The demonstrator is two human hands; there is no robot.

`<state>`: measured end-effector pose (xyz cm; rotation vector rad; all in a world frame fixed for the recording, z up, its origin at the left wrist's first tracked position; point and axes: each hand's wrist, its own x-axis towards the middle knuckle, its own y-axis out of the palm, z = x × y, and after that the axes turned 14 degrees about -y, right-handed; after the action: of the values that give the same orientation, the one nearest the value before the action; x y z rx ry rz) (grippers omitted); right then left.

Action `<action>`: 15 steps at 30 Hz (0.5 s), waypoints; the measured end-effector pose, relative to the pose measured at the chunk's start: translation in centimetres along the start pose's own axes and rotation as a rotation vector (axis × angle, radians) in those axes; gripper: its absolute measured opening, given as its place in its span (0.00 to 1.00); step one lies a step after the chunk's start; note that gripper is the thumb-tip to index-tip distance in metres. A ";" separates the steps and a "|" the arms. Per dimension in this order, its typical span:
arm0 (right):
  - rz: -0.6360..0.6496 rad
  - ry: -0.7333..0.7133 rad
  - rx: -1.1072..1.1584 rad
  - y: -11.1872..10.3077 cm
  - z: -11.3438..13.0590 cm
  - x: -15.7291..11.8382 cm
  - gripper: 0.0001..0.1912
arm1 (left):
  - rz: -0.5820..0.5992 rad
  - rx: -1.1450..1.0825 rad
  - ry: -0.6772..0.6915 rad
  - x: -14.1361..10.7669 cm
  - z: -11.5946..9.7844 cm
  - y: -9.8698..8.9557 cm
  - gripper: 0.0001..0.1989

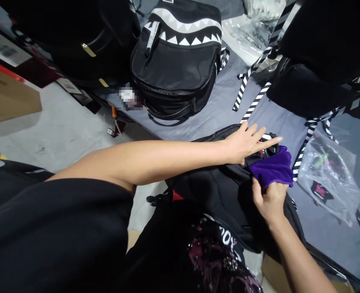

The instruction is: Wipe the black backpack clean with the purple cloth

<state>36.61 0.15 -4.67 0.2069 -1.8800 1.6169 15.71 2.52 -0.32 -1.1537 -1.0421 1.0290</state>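
A black backpack point(219, 191) lies at the table's near edge, close to my body. My left hand point(247, 142) reaches across it, fingers stretched out and spread, resting on its upper part. Partly under those fingers is a small black, white and red detail, too covered to make out. My right hand point(271, 199) grips a purple cloth point(274, 167) against the backpack, just beyond my left fingertips. The cloth hides most of my right fingertips.
Another black backpack point(176, 65) with a white jagged-teeth band stands farther back on the grey-covered table point(210, 116). More black bags point(323, 53) with striped straps lie right. A clear plastic bag point(329, 175) sits nearby. Cardboard boxes point(12, 93) stand left.
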 end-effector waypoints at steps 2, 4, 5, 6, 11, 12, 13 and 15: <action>0.019 -0.006 0.028 -0.3 0.0 0.0 0.13 | -0.002 -0.023 -0.003 -0.1 0.0 0.1 0.55; 0.051 -0.014 0.040 -0.6 0.0 0.0 0.15 | -0.012 -0.039 -0.001 -0.3 0.0 0.1 0.53; 0.068 -0.021 0.039 -0.8 -0.1 0.0 0.16 | -0.018 -0.043 -0.008 -0.4 -0.1 0.0 0.53; 0.080 -0.037 0.033 -0.9 -0.3 -0.1 0.17 | -0.023 -0.047 -0.030 -0.5 -0.2 0.0 0.53; 0.083 -0.158 0.018 -1.1 -1.4 -0.2 0.18 | 0.018 -0.085 -0.237 -0.6 -0.5 -0.2 0.54; 0.085 -0.168 0.017 -1.1 -1.6 -0.1 0.17 | 0.029 -0.093 -0.241 -0.5 -0.5 -0.2 0.53; 0.093 -0.180 0.018 -1.1 -1.7 0.1 0.16 | 0.034 -0.100 -0.231 -0.5 -0.5 -0.2 0.52; 0.139 -0.217 0.033 -1.2 -1.9 0.9 0.12 | 0.027 -0.116 -0.211 -0.4 -0.3 -0.1 0.47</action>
<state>37.24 1.92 -3.14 0.2811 -2.0708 1.7799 15.90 2.04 -0.28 -1.1732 -1.2694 1.1426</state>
